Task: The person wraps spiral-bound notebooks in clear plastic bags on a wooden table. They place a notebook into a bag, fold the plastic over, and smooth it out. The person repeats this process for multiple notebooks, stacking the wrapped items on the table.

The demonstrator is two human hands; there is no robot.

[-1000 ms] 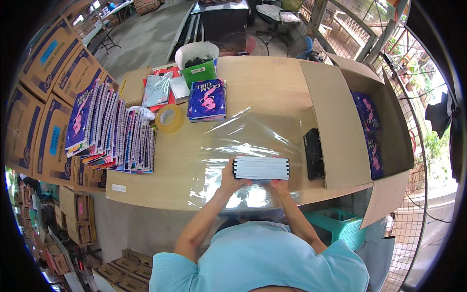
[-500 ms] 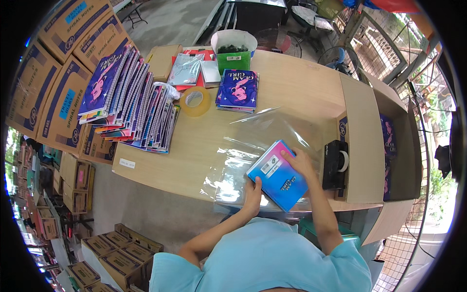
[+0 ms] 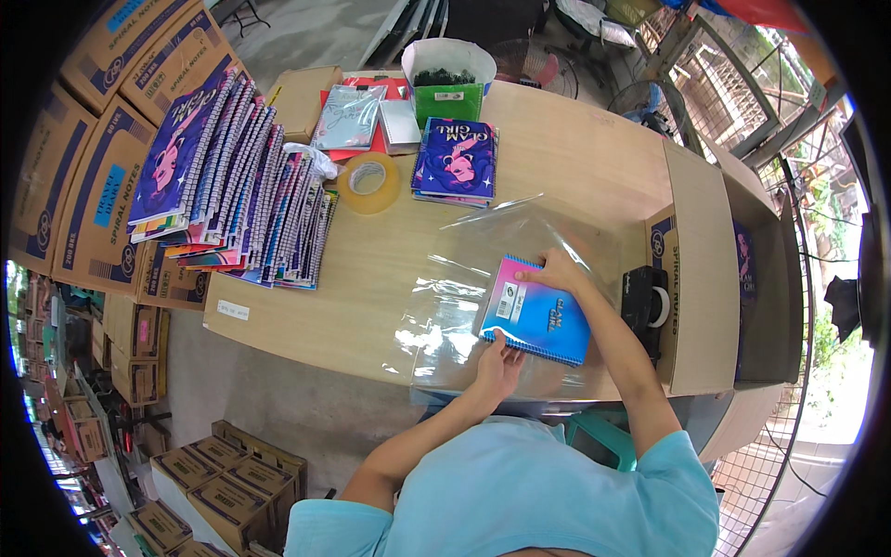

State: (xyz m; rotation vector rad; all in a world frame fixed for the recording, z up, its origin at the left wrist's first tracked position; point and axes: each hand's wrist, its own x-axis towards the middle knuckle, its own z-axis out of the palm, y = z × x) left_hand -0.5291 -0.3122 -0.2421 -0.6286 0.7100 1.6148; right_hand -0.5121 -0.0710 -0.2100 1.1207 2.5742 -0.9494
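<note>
A blue and pink spiral notebook (image 3: 548, 330), back cover up with a white label, is between my hands over a clear plastic sheet (image 3: 436, 320). With its thumb on the cover, my left hand (image 3: 498, 369) grips the notebook's near, spiral-bound edge. The far edge is held by my right hand (image 3: 561, 272), its thumb also lying on the cover. Both hands are closed on it, and the fingers underneath are partly hidden. Beyond the sheet lies a small pile of purple spiral notebooks (image 3: 455, 165).
A leaning stack of spiral notebooks (image 3: 227, 186) fills the table's left end beside cardboard boxes (image 3: 102, 176). A tape roll (image 3: 368, 183) and a green and white container (image 3: 448, 97) stand farther back. At right are a black tape dispenser (image 3: 639, 311) and an open carton (image 3: 696, 278) holding notebooks.
The notebook has turned so its spiral edge lies nearer to me and more level. My right hand has moved up to its far edge; my left hand has shifted slightly right.
</note>
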